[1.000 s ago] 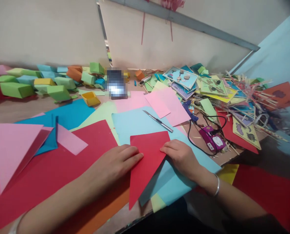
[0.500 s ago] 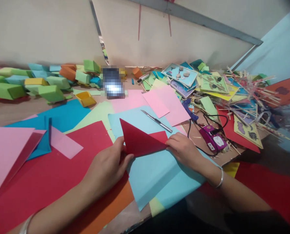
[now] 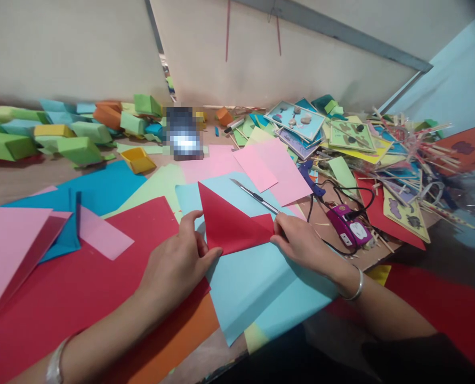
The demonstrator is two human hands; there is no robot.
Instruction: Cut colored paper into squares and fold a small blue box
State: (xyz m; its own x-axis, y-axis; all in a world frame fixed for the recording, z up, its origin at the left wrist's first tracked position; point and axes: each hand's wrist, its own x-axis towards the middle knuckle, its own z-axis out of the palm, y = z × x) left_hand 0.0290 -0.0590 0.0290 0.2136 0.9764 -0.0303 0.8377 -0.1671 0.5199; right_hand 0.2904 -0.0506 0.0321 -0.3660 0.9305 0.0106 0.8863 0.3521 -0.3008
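A folded piece of red paper (image 3: 231,226) is held up between both hands, over a light blue sheet (image 3: 253,277). My left hand (image 3: 181,253) grips its left lower corner, thumb in front and the other fingers behind the edge. At its right end, my right hand (image 3: 297,237) pinches the paper between thumb and fingers. A craft knife (image 3: 255,196) lies on the blue sheet just behind, its near end beside my right knuckles. Under my left forearm spreads a large red sheet (image 3: 101,272).
Small paper boxes (image 3: 79,151) line the back left, with a yellow one (image 3: 137,160) nearer. A blurred-out device (image 3: 183,133) stands at the back. To the right lie a blue glue gun (image 3: 311,178), a purple box with a cord (image 3: 349,226), picture cards (image 3: 297,121) and sticks.
The red paper's upper left flap stands a little higher and its right end has opened wider. My left index finger has lifted and bent. My right hand has shifted slightly.
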